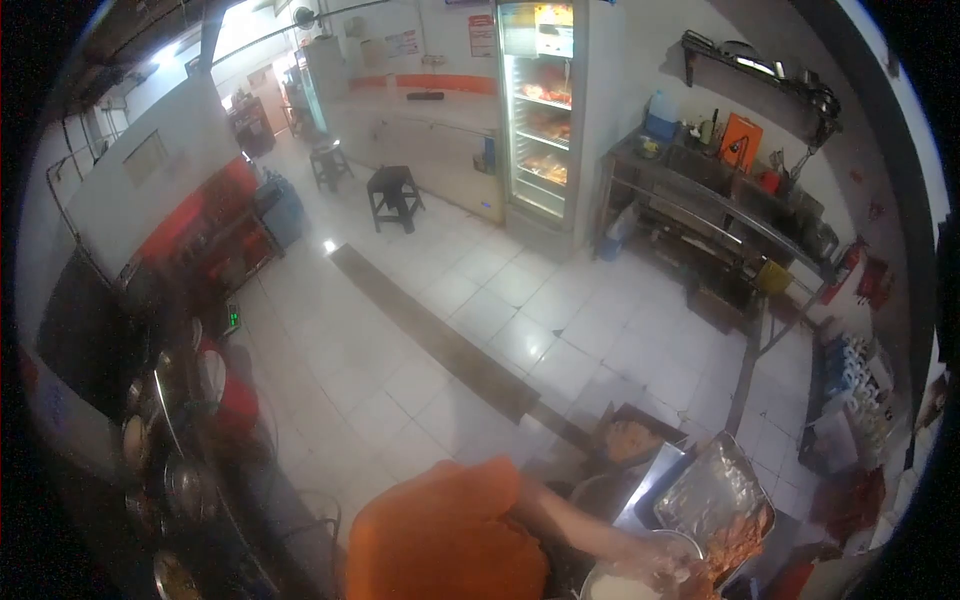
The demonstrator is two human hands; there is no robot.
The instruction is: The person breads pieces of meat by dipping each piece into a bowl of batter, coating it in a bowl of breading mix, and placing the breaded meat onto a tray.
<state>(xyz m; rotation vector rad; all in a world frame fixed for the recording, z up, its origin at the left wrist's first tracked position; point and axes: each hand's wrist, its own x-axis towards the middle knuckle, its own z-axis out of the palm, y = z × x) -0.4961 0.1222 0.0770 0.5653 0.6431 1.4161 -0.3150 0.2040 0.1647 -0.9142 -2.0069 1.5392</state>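
Apparently, the left hand (674,569) is overlapping a bowl (688,537) at five o'clock, likely slick, best rim-held, its fingers' grip unclear.

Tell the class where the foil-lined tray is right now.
In the head view, the foil-lined tray sits at the lower right, just beside the round bowl, with reddish food at its near end.

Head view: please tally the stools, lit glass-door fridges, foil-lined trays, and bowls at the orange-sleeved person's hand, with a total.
Stools: 2
Lit glass-door fridge: 1
Foil-lined tray: 1
Bowl at the hand: 1
Total: 5
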